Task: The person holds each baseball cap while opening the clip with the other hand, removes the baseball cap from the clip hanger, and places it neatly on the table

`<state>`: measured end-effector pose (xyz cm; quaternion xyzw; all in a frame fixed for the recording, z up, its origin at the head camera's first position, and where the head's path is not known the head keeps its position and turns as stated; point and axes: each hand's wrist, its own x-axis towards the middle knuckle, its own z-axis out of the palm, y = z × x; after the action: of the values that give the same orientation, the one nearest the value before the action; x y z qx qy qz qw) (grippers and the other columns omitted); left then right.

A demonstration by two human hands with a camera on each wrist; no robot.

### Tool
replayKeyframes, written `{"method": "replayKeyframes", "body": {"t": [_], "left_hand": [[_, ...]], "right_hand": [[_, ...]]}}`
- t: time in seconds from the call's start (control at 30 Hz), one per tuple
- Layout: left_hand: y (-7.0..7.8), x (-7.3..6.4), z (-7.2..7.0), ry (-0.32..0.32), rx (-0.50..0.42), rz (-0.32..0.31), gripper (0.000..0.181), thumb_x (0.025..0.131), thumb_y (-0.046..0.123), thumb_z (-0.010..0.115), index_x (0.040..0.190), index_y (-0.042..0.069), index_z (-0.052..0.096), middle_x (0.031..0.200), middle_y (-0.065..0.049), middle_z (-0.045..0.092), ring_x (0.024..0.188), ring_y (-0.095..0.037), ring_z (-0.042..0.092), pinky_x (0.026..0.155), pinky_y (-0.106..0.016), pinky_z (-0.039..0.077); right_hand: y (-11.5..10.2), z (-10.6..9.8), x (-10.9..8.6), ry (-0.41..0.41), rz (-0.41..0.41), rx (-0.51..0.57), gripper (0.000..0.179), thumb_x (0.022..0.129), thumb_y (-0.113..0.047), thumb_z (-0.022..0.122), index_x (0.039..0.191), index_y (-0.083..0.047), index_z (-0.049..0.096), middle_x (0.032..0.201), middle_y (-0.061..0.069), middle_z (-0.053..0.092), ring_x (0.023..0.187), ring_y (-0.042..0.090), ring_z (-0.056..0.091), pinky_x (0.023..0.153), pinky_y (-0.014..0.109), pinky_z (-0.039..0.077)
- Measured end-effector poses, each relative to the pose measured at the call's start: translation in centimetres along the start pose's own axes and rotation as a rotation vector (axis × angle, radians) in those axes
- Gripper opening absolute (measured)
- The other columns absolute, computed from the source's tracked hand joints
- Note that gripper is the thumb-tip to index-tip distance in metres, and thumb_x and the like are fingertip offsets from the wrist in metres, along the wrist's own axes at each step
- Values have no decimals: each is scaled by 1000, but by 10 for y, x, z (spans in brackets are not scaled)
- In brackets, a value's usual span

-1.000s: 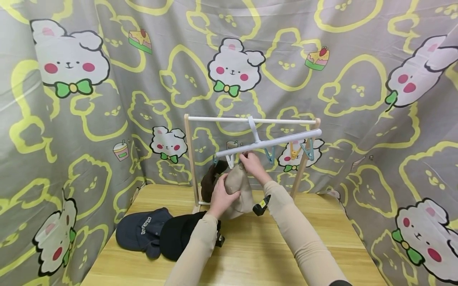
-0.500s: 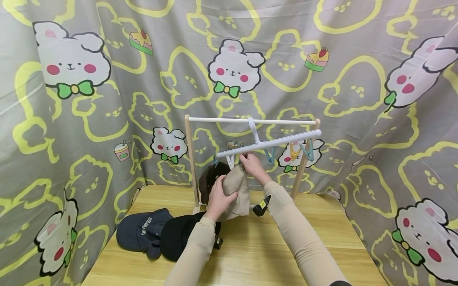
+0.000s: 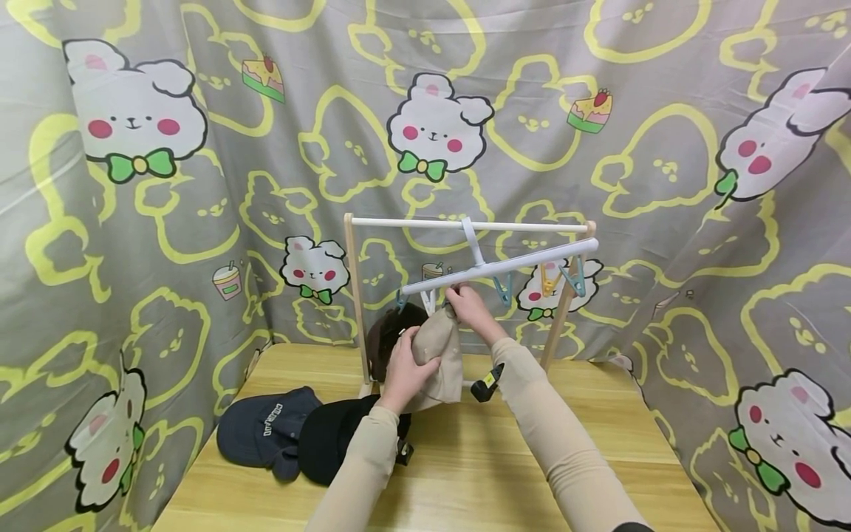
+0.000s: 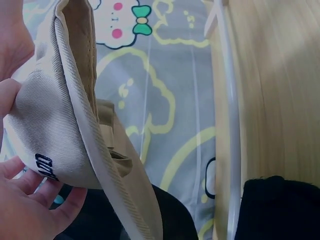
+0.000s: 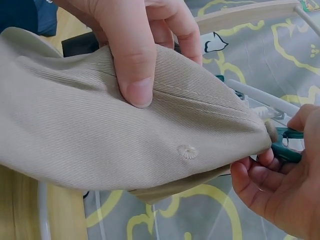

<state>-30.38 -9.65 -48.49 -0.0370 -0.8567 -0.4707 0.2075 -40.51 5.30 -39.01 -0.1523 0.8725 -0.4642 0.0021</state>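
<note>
My left hand (image 3: 407, 373) grips a beige baseball cap (image 3: 447, 366) below the pale hanger bar (image 3: 525, 258). In the right wrist view its thumb lies on the cloth, with the fingers on the other side. My right hand (image 3: 470, 312) pinches a dark green clip (image 5: 286, 152) under the bar. The clip is at the cap's narrow edge; whether its jaws bite the cloth is hard to see. A dark brown cap (image 3: 384, 347) hangs beside the beige one, at the bar's lower left end. Dark lettering shows on the beige cap in the left wrist view.
Left on the table (image 3: 518, 465) lie a navy cap (image 3: 255, 428) and a black cap (image 3: 329, 436). A wooden rack (image 3: 354, 295) with a white rod (image 3: 405, 222) carries the tilted hanger. White (image 3: 428, 299), yellow (image 3: 548, 279) and blue (image 3: 573, 277) clips hang from it.
The beige cap and my left hand have shifted slightly left, and the cap's lower part has swung left. The brown cap shows more openly. My right hand stays at the same clip.
</note>
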Motion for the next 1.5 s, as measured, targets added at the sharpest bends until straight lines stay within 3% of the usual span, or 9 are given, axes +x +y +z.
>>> {"method": "replayKeyframes", "body": {"t": [0.2, 0.57, 0.9, 1.5], "left_hand": [[0, -1, -1, -9, -9, -9, 73, 81, 32, 77, 142, 12, 44, 137, -15, 53, 120, -35, 54, 95, -56, 46], [-3, -4, 1, 9, -9, 12, 70, 81, 31, 76, 141, 13, 44, 134, -14, 54, 117, -34, 56, 93, -54, 48], [-2, -3, 5, 54, -32, 10, 65, 79, 22, 77, 137, 16, 47, 129, -13, 57, 113, -33, 57, 93, -51, 49], [-1, 1, 9, 97, -64, 27, 61, 78, 14, 76, 133, 13, 51, 127, -15, 59, 111, -33, 59, 93, -49, 49]], "right_hand": [[1, 0, 0, -14, -14, 2, 30, 100, -29, 35, 95, -6, 53, 63, 1, 43, 51, 14, 43, 52, 28, 42], [1, 0, -1, -24, -32, 24, 29, 99, -30, 34, 80, -11, 44, 57, 0, 41, 50, 15, 39, 51, 28, 36], [3, 1, 2, -23, -11, 62, 24, 98, -27, 35, 81, -12, 41, 58, -1, 39, 50, 14, 38, 52, 28, 36], [1, 3, 2, 19, 2, 1, 27, 98, -30, 34, 80, -12, 43, 62, 1, 43, 53, 15, 40, 53, 27, 37]]}}
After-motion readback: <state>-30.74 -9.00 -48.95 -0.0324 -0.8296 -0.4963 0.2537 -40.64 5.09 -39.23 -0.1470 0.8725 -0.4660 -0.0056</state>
